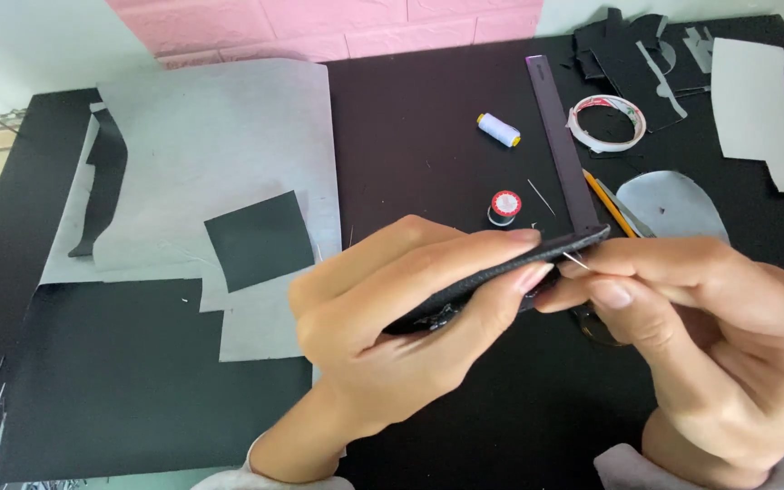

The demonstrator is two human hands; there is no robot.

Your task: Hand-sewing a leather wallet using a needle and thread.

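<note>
From my head camera, looking down: my left hand (392,313) sits at the centre of the frame, fingers and thumb clamped along a thin black leather piece (501,272) that I hold edge-up, running from lower left to upper right. My right hand (682,318) comes in from the right, thumb and forefinger pinched together on a fine needle (576,261) whose tip touches the leather's upper edge.

Behind my hands on the black table (428,127) I count two spools. One is a white thread spool (498,129) with a yellow end, lying on its side in the upper middle. The other is a dark spool (504,207) standing upright, with a round red and white label on top. A second needle (540,196) lies loose just to the right of it. One long dark ruler (560,145) runs down from the top centre toward my fingers, and one yellow pencil (612,207) lies beside its lower end. One roll of white tape (607,122) with red marks sits right of the ruler.

In the left half lies a large grey sheet (210,136) with one black square cut-out (260,240) on it and a black strip (106,177) along its left edge. A rounded grey piece (673,204) lies above my right hand, a pale sheet (759,109) at the upper right, and black scraps (623,45) at the top.
</note>
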